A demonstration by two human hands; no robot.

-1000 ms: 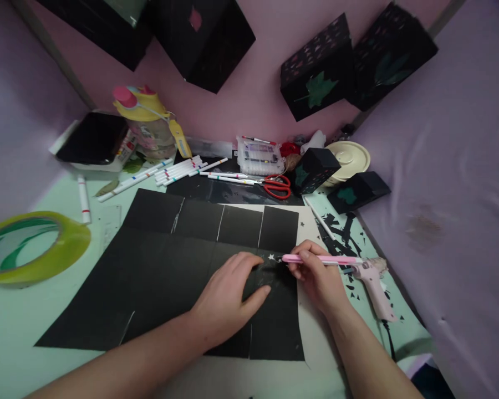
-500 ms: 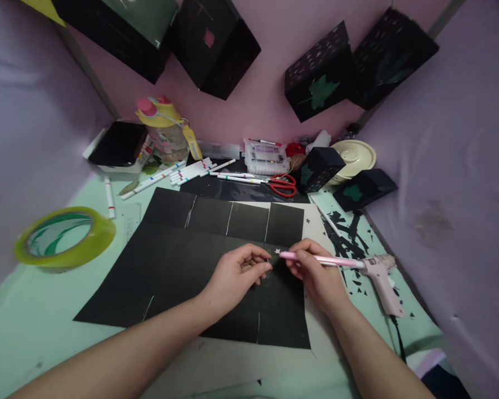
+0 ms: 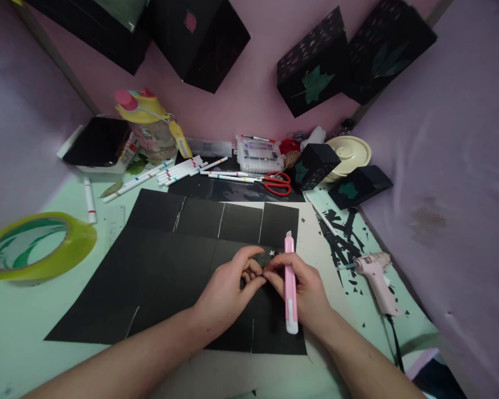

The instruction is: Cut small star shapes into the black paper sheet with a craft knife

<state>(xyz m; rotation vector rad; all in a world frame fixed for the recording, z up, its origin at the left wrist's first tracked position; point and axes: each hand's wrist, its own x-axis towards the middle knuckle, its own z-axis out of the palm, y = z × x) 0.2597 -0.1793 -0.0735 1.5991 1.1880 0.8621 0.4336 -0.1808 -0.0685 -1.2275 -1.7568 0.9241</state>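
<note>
At the far left of the desk (image 3: 8, 343) lies a roll of green tape (image 3: 33, 246), well to the left of the black paper sheet (image 3: 162, 271) that covers the middle. Behind the sheet, white markers (image 3: 178, 169) lie fanned near a yellow-lidded bottle (image 3: 147, 119). The left hand (image 3: 228, 291) rests on the sheet near its right edge, fingers (image 3: 249, 269) curled narrow and pinching at something small on the paper; what it is, is too small to tell. The right hand (image 3: 305, 291) meets it fingertip to fingertip, fingers wrapped around a pink craft knife (image 3: 290, 282) standing across the palm, blade end pointing away from the person. Small white star cut-outs (image 3: 271, 254) show just behind the fingertips. Right of the sheet, beyond black paper scraps (image 3: 341, 233), lies a pink glue gun (image 3: 374, 277); red scissors (image 3: 276, 184) lie behind it.
</note>
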